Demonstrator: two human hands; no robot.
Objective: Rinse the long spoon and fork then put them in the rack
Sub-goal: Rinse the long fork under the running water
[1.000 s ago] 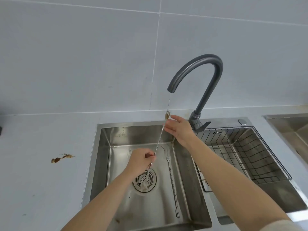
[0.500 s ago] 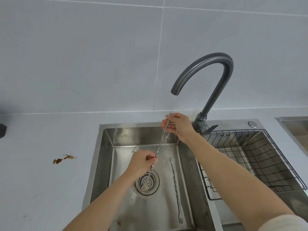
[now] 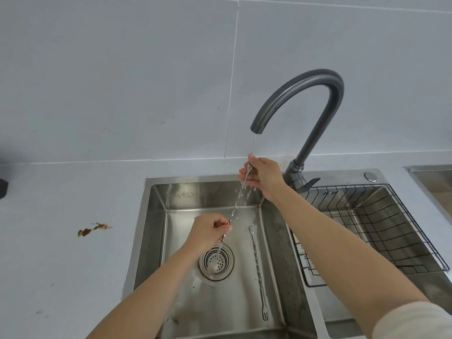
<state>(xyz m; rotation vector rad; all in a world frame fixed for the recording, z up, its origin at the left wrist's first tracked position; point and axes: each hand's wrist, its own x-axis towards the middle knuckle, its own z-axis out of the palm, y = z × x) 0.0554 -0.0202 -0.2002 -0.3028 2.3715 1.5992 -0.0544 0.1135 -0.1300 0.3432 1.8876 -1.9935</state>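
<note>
A long twisted metal spoon [image 3: 236, 205] slants over the steel sink [image 3: 151, 216], its bowl low over the drain strainer [image 3: 216, 261]. My left hand [image 3: 208, 232] pinches the stem near its lower end. My right hand [image 3: 263, 176] holds the top end under a thin stream of water from the grey faucet [image 3: 318, 94]; drops fall off my fingers. The long fork [image 3: 258, 270] lies flat on the sink floor right of the drain, tines toward me. The black wire rack [image 3: 403, 226] sits in the right basin.
A brown smear [image 3: 94, 230] marks the grey counter left of the sink. The faucet's lever [image 3: 309, 183] sticks out behind my right wrist. Another steel basin [image 3: 433, 179] shows at the right edge, and a dark object [image 3: 3, 188] at the left edge.
My right hand has closed around the spoon's top end and rubs it under the stream; more drops splash now. The view has shifted left, and the fork has stayed put.
</note>
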